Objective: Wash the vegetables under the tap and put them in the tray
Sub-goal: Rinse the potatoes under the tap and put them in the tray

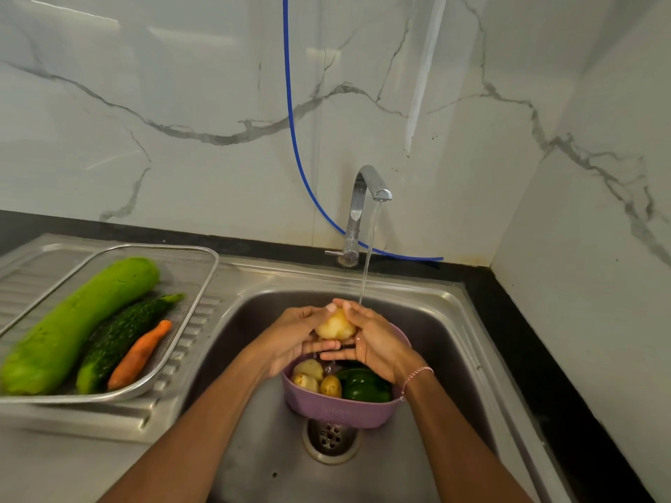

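Yellow-skinned potato was cupped between both hands at centre frame, just below the stream from the tap and above a purple colander sitting in the steel sink. Left hand was curled around the potato's left side and underside; right hand was wrapped over its right side, fingers folded beneath, so both were closed on it. Water appeared to land at the right fingertips, beside the potato's top. Judgement: the potato is firm and fairly dense, not fragile, but its wet skin will be slippery; a full-palm hold around the widest part, as seen, suits it better than a fingertip pinch. In the colander lay more potatoes and a green capsicum, apparently unwashed yet. At left of frame, the mesh tray on the draining board held a pale green gourd, a dark bitter gourd and a carrot, lying side by side. No brand, label or legible writing was visible anywhere.
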A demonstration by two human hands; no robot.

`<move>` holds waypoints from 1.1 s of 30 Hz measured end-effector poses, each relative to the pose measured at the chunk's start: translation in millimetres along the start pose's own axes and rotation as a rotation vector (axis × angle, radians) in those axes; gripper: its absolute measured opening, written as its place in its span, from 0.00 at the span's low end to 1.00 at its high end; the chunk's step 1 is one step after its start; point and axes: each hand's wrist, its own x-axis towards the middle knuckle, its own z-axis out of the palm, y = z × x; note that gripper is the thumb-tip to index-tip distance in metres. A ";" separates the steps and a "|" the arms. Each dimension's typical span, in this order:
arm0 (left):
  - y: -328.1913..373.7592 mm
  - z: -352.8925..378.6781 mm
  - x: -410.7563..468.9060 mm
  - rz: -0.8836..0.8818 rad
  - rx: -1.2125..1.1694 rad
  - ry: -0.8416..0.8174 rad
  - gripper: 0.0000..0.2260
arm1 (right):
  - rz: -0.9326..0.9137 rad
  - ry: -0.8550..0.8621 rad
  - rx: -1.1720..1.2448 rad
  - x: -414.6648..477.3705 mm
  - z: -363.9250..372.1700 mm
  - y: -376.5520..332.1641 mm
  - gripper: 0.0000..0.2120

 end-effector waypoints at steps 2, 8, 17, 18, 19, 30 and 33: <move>-4.4 6.6 3.8 -0.005 -0.025 0.037 0.19 | -0.029 0.115 -0.130 1.7 1.6 0.9 0.14; -13.3 13.0 10.6 0.083 0.024 0.195 0.24 | -0.270 0.477 -0.651 9.9 -3.4 6.5 0.12; -9.5 -1.9 -0.2 0.232 0.617 0.337 0.24 | -0.528 0.787 -0.777 4.6 -0.6 -6.0 0.08; -8.9 -0.5 -1.6 0.244 0.877 0.410 0.25 | -0.440 0.740 -0.862 3.6 -0.9 -4.3 0.08; -9.0 1.8 -4.0 0.251 1.068 0.478 0.24 | -0.343 0.697 -0.982 2.6 -1.1 -0.3 0.07; 0.4 1.5 -27.2 0.372 1.041 0.661 0.25 | -0.506 0.773 -1.345 -26.8 20.7 -4.3 0.08; 7.0 -0.2 -33.5 0.411 0.945 0.666 0.25 | -0.499 0.756 -1.344 -24.8 20.1 -5.1 0.08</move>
